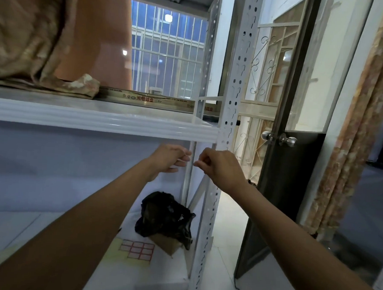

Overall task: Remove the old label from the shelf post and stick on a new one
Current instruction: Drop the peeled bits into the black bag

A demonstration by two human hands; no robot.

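Observation:
The white perforated front shelf post [233,85] runs down the right side of the metal rack. Just below the upper shelf [98,120], my left hand [168,158] and my right hand [221,168] are held close together in front of the post. Both pinch a small white piece between their fingertips, apparently a label [185,161]; it is too small to make out any print. My right hand covers part of the post. A sheet of red-bordered blank labels [139,249] lies on the lower shelf [170,274].
A black plastic bag [165,216] sits on a cardboard piece beside the label sheet. Folded brown cloth [30,36] fills the upper shelf's left. A dark door [279,193] with round knobs stands open right of the rack. A barred window is behind.

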